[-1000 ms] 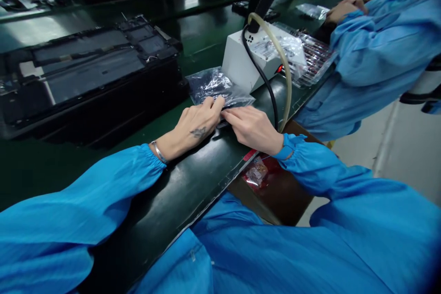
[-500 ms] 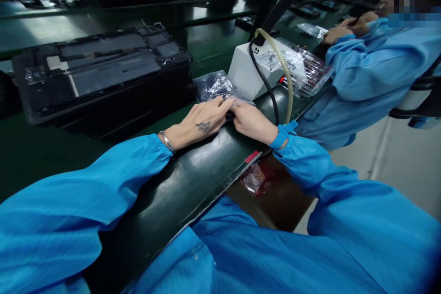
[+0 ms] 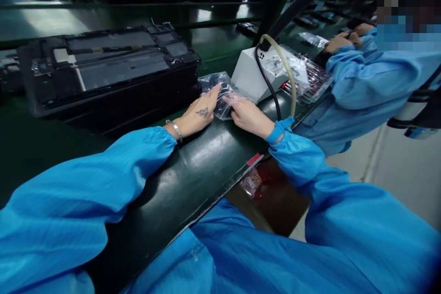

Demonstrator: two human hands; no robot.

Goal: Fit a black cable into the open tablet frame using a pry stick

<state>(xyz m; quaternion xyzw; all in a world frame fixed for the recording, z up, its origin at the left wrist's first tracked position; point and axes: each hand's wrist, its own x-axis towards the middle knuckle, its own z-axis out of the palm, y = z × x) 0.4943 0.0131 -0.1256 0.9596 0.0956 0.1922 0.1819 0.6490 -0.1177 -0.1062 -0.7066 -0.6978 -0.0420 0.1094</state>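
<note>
Both hands on a clear plastic bag at the near edge of the bench

Our left hand (image 3: 199, 112) lies with its fingers stretched flat across the crinkled plastic bag (image 3: 220, 92), pressing it down rather than closing around it; our right hand (image 3: 248, 115) meets it from the other side, fingertips pinching the bag's near end, though we cannot tell how firm that grip is. The bag rests on the green bench (image 3: 193, 165) just inside its near edge, with dark small parts showing through the film, and it looks unopened, so we judge the handling to be at an early stage. Just beyond it stands a white box (image 3: 250, 73) with a black cable (image 3: 272, 96) and a pale hose (image 3: 288, 78). Toward the left edge sits a black tray stack (image 3: 110, 73). At the right, a co-worker's blue sleeve (image 3: 372, 82) leans over the bench.
</note>
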